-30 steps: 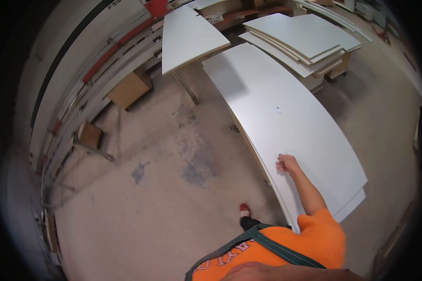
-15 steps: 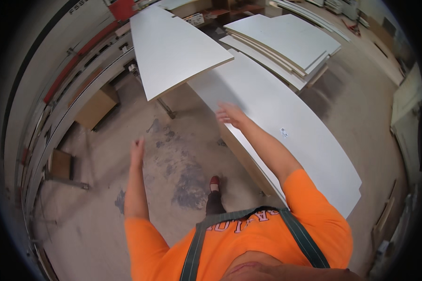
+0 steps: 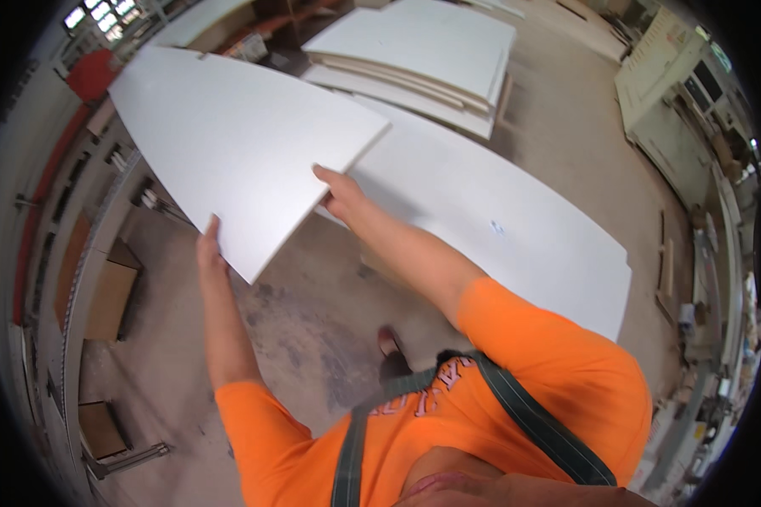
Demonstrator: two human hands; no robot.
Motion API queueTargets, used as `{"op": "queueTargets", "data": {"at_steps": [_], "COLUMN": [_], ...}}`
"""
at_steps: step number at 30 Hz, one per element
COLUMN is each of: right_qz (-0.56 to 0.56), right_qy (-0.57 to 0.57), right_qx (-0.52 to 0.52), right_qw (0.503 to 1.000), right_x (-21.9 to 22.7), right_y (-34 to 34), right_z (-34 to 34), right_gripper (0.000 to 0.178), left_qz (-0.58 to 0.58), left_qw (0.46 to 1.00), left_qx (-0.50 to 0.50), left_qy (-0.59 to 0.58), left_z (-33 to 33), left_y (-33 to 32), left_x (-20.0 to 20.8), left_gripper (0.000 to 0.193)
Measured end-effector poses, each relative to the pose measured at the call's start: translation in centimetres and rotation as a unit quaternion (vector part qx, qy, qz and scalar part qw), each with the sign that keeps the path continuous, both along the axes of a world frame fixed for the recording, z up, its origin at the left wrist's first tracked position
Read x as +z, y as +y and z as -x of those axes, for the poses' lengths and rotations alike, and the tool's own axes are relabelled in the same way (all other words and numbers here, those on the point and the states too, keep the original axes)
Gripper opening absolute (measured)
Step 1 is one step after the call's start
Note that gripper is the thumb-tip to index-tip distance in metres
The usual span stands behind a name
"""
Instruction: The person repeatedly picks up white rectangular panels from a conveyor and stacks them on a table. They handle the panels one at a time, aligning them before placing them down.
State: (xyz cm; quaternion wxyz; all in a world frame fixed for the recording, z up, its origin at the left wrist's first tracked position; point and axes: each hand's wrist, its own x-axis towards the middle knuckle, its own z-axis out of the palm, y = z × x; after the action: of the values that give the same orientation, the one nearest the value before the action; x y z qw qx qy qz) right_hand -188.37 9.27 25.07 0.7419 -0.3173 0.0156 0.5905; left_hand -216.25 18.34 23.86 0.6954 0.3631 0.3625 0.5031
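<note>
Gripping the near end of a tapered white panel (image 3: 245, 135), the right hand (image 3: 338, 188) has its thumb on top and its fingers curled under the edge. The left hand (image 3: 211, 243) grasps the same panel near its left corner, thumb up at the side edge, other fingers hidden. The panel runs ahead of both hands and away to their left, its broad end nearest them. Just right of the right hand, a long white board (image 3: 516, 270) with a small label (image 3: 497, 227) passes partly behind the panel; whether they touch cannot be told. Below the hands, a dark red shoe (image 3: 389, 340) stands on the concrete floor. Left of the left hand are a brown box-like block (image 3: 110, 300) and, farther out, a red rail (image 3: 30, 220). Beyond the right hand sits a stack of white boards (image 3: 414, 46); well off to its right stands a pale machine cabinet (image 3: 664, 110).
</note>
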Motion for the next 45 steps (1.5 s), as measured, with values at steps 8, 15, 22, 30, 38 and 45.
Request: {"op": "queueTargets", "data": {"at_steps": [8,15,22,30,38,45], "right_qz": [0.032,0.042,0.088,0.184,0.297,0.468], "right_qy": [-0.06,-0.102,-0.144,-0.184,-0.206,-0.782], "right_qx": [0.028,0.01,-0.024,-0.05,-0.033,0.036], "right_qw": [0.997,0.994,0.985,0.964,0.932,0.409], "right_x": [0.7,1.3,1.4,-0.8,-5.1,0.7], "right_y": [-4.3,-19.9,-39.0,-58.9,-73.4,-50.2], "right_z": [-1.8,-9.1,-17.0,-29.5,-34.9,-39.6], "right_gripper": [0.027,0.043,0.046,0.038,0.047,0.08], "left_qz": [0.104,0.102,0.159,0.189,0.178,0.275], "left_qw": [0.991,0.987,0.983,0.97,0.974,0.95], "left_qx": [0.077,0.113,0.092,-0.155,-0.043,-0.112], "left_qy": [0.017,0.053,0.001,-0.019,-0.13,-0.093], "left_z": [-2.2,-10.5,-18.1,-19.5,-18.3,-17.7], "left_y": [-5.6,-23.5,-43.3,-49.3,-38.8,-50.8], "left_x": [1.9,4.9,5.3,0.0,-3.1,-2.9], "left_gripper": [0.042,0.032,0.033,0.049,0.044,0.048]}}
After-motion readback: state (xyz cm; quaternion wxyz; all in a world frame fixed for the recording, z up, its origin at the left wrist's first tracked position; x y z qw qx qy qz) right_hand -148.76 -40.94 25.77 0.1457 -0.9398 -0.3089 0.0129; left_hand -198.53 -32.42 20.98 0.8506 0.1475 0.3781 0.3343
